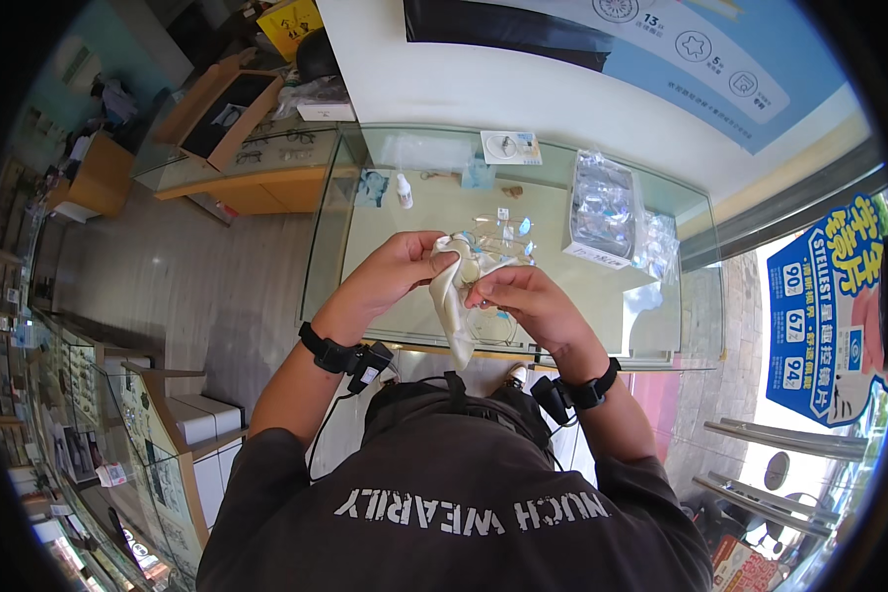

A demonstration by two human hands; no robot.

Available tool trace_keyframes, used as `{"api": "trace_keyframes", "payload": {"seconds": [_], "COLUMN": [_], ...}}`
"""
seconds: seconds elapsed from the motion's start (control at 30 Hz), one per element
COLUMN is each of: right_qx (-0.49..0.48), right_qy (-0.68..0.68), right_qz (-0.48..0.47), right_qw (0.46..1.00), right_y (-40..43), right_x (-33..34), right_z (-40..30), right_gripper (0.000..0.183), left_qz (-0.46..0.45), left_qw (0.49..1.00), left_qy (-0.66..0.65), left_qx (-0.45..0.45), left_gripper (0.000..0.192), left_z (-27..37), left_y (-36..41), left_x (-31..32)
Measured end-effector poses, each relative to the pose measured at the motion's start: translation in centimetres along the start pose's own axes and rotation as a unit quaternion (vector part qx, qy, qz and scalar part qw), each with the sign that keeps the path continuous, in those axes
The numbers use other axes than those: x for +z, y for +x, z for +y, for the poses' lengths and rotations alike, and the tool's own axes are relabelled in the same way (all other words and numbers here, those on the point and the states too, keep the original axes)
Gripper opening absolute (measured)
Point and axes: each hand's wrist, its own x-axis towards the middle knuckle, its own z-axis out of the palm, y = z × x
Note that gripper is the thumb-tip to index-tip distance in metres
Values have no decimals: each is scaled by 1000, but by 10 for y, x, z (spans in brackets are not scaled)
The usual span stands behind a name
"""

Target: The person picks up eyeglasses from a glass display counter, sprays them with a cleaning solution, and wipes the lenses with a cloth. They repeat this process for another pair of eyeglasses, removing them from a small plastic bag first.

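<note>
A cream cleaning cloth (pixel 451 303) hangs in folds over the glass counter, pinched at its upper part by the thumb and fingers of my left hand (pixel 396 266). Close on its right side, my right hand (pixel 529 300) has its fingertips closed on a thin-rimmed pair of eyeglasses (pixel 471 268), partly wrapped in the cloth. Fingers and folds hide most of that frame. Behind and below my hands, several thin metal eyeglasses (pixel 505 231) with clear lenses lie on the counter, some bearing small tags.
The glass display counter (pixel 385 296) holds a small white spray bottle (pixel 404 191), a white card (pixel 511 148) and a carton of plastic-wrapped lenses (pixel 601 207). An open cardboard box (pixel 226 115) stands on another counter at upper left. Glass display cases (pixel 111 392) are at lower left.
</note>
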Motion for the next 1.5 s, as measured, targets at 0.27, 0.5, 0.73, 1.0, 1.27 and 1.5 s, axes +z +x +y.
{"api": "trace_keyframes", "payload": {"seconds": [0.27, 0.5, 0.73, 1.0, 1.27, 1.5], "right_qx": [8, 9, -2, -10, -57, -53], "right_qy": [-20, 9, 12, 25, 21, 15], "right_qz": [6, 10, 23, -13, 23, 44], "right_qw": [1000, 1000, 1000, 1000, 998, 997], "right_y": [4, 3, 1, -1, -41, -69], "right_x": [3, -8, -26, -47, -33, -14], "right_z": [3, 1, 24, 85, 153, 177], "right_gripper": [24, 23, 20, 24, 21, 20], "left_qz": [34, 10, 38, -20, 31, 3], "left_qw": [994, 996, 998, 996, 996, 993], "left_qy": [98, 66, -51, -60, -36, -98], "left_qx": [17, 54, 19, 66, 76, 58], "left_gripper": [25, 27, 27, 33, 27, 26], "left_z": [-19, -14, -45, -109, -177, -201], "left_y": [6, 6, 23, 23, -9, -41], "left_x": [-7, 12, 5, 2, 8, 18]}}
